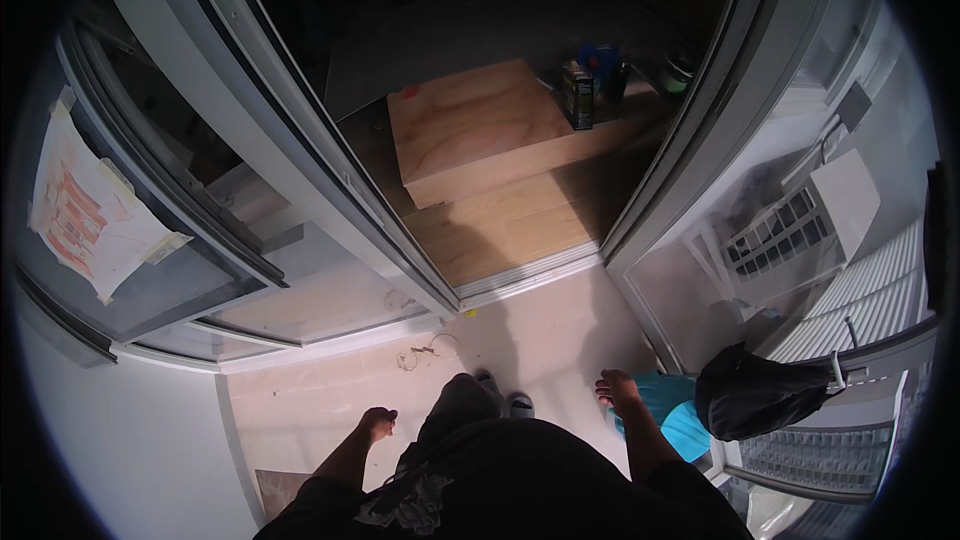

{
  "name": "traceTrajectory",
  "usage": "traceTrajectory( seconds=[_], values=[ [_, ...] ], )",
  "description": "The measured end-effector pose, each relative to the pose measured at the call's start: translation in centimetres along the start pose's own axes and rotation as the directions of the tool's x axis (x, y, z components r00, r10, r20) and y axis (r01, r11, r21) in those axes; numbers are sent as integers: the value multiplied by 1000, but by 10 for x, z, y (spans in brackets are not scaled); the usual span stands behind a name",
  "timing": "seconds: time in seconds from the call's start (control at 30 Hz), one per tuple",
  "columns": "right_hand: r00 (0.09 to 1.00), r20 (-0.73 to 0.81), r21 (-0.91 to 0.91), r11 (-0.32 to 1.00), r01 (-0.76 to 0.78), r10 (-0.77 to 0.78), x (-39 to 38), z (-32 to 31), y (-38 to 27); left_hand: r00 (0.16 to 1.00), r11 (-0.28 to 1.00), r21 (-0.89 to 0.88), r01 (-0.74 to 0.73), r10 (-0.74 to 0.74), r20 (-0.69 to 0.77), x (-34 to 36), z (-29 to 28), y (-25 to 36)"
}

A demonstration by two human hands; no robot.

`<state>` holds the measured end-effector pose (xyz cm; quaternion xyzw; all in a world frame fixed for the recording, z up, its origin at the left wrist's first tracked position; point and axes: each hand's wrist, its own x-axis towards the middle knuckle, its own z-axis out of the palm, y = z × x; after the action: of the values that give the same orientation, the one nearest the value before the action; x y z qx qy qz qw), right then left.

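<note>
My left hand (378, 424) hangs over the pale floor (330, 400) at my left side. Its fingers are curled in, and I see nothing in them. On the other side my right hand (617, 388) hangs with loosely bent fingers a little apart, holding nothing. Just beside and below it is a bright teal item (665, 405), partly hidden by my right forearm; I cannot tell its kind. A black cloth bag or garment (765, 395) hangs to the right of that. My feet in sandals (520, 405) are on the floor between my hands.
Ahead, a sliding glass door's frame (450, 292) stands open onto a wooden floor (510, 220). Inside lie a wooden board or box (475, 125) and several containers, including a dark box (578, 95). A taped paper (95, 205) is on the left pane. Thin wire (408, 358) lies near the sill.
</note>
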<state>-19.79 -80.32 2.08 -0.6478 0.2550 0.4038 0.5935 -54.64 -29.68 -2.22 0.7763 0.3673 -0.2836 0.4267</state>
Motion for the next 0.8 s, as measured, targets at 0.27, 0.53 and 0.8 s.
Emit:
traceTrajectory(
  seconds=[0.27, 0.53, 0.8],
  values=[
    [861, 295, -824, 346, 449, -415, 103, -58, -21, 978, 965, -243, 102, -52, 202, 177, -5, 122],
    [941, -239, -778, 533, -334, 241, 111, -86, -79, 929, 914, -168, -370, 366, -52, 262, -42, 299],
    [999, 33, -966, 259, 22, 41, 202, 30, -314, 735, 611, -426, -667, 631, -247, 277, -72, 328]
  ],
)
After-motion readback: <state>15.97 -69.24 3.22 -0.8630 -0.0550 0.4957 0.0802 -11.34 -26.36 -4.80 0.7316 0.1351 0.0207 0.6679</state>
